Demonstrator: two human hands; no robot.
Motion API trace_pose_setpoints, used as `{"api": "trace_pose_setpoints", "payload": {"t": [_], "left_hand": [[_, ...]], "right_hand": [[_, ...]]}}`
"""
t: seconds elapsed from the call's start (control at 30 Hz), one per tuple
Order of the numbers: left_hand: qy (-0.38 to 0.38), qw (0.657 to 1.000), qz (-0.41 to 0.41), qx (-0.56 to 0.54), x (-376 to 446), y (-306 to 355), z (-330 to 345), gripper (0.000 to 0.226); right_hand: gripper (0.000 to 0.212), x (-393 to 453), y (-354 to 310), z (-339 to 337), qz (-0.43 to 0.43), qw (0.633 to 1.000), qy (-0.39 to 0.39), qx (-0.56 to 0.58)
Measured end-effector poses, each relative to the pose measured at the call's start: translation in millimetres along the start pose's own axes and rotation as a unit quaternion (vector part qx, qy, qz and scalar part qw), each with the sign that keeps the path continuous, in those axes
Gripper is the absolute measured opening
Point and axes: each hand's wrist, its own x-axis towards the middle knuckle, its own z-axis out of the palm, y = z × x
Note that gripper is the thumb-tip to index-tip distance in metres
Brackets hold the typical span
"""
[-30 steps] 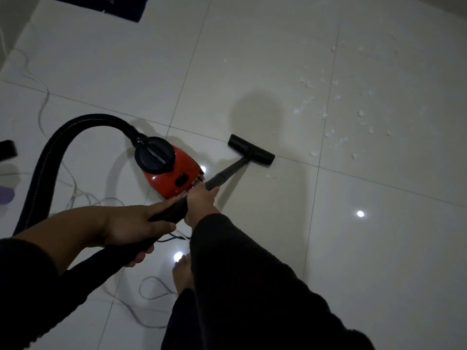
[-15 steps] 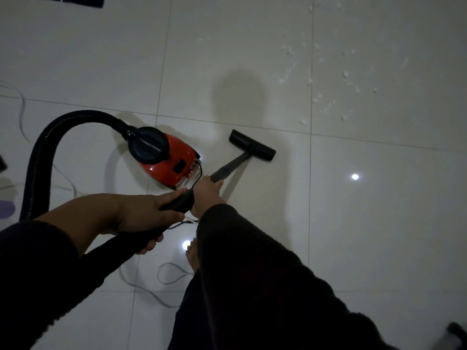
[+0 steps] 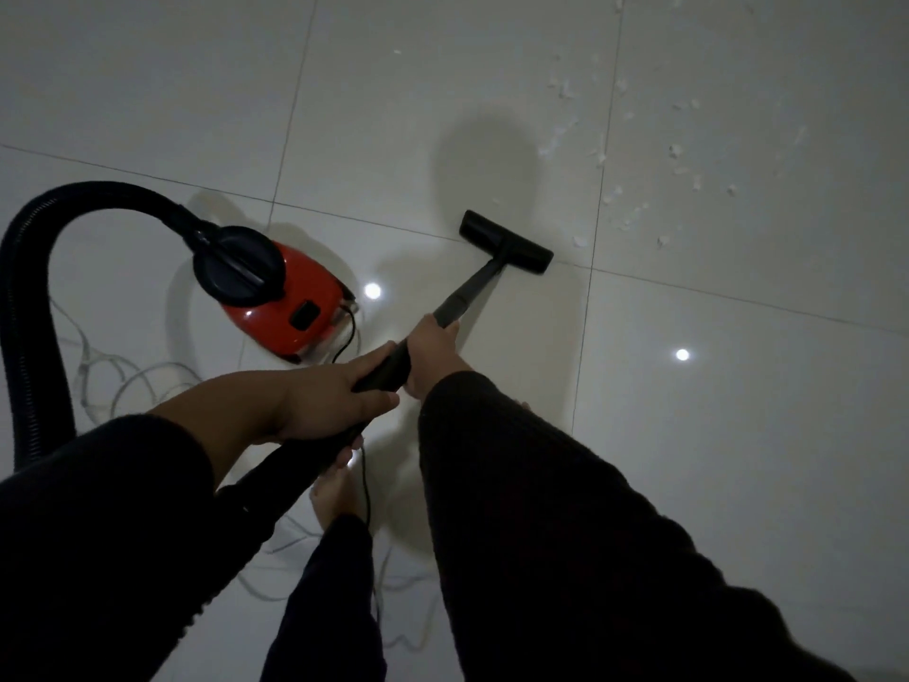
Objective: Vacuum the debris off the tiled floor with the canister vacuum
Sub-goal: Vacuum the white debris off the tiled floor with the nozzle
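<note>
A red canister vacuum (image 3: 287,307) with a black round top stands on the white tiled floor (image 3: 738,435) at left of centre. Its thick black hose (image 3: 29,297) arcs up and left, then down past my left sleeve. Both hands grip the black wand (image 3: 467,292): my left hand (image 3: 324,401) lower on it, my right hand (image 3: 435,354) just ahead. The black floor nozzle (image 3: 506,242) rests flat on a tile joint. Small white debris (image 3: 634,155) lies scattered to the upper right, a short way beyond the nozzle.
A thin power cord (image 3: 123,381) lies looped on the tiles left of the canister and trails back under my arms. My bare foot (image 3: 337,494) stands below the hands. Ceiling lights reflect as bright spots on the glossy tiles.
The nozzle has slid forward and right toward the debris. My view has shifted, so the canister and the debris sit lower in the frame. Both hands keep their grip on the wand.
</note>
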Motion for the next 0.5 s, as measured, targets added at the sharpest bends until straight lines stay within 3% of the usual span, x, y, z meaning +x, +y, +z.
{"api": "trace_pose_setpoints", "payload": {"t": [0.2, 0.5], "left_hand": [[-0.016, 0.998, -0.019, -0.051, 31, 67, 34, 0.067], [0.008, 0.999, -0.014, -0.038, 55, 136, 80, 0.068]], "right_hand": [[0.06, 26, -51, -66, 0.025, 0.999, -0.009, -0.02], [0.059, 45, -97, -127, 0.045, 0.998, -0.013, -0.05]]}}
